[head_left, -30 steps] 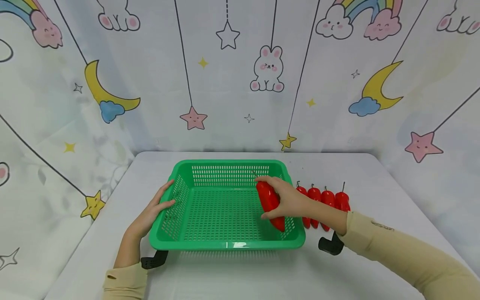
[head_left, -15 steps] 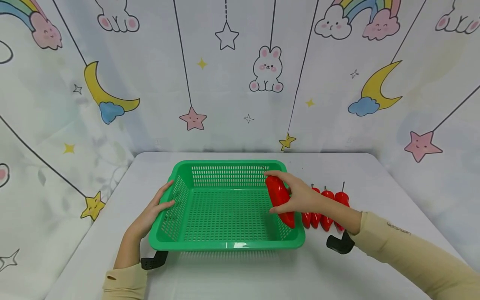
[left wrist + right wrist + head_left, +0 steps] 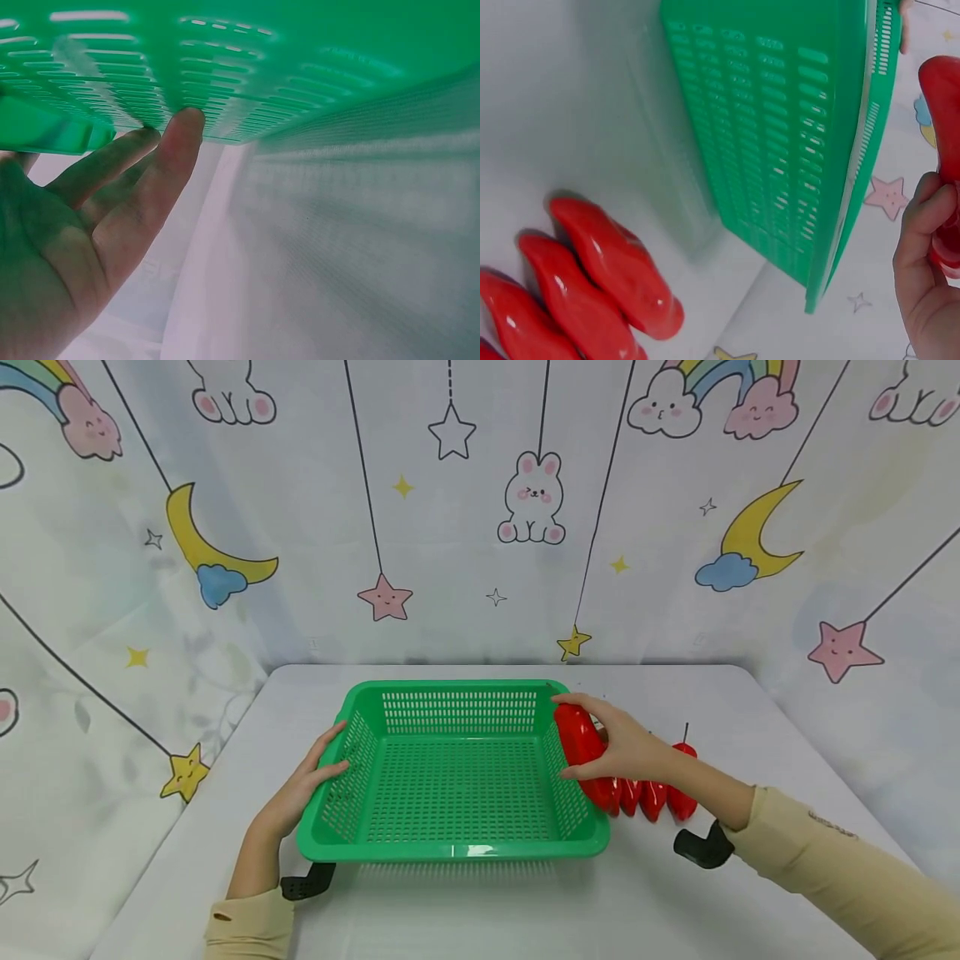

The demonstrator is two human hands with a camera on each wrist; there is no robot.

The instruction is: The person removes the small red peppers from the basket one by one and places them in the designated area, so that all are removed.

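My right hand [image 3: 622,747] grips a glossy red chili pepper [image 3: 579,739] between thumb and fingers. The pepper hangs tilted over the right rim of the green plastic basket [image 3: 468,852]; in the right wrist view this red pepper [image 3: 945,120] is raised beside the basket rim. At the basket's left side my left hand [image 3: 300,785] holds the rim, its thumb over the edge. Seen from the left wrist, the fingers [image 3: 176,154] rest against the slotted outer wall. No pepper shows inside the basket.
Several red peppers [image 3: 681,793] lie side by side on the white table [image 3: 757,727] right of the basket, partly hidden by the right hand and forearm. A patterned curtain [image 3: 450,527] hangs behind the table.
The right hand has carried the red pepper rightward, from above the basket's inside to over its right rim. The left hand and the basket have stayed in place.
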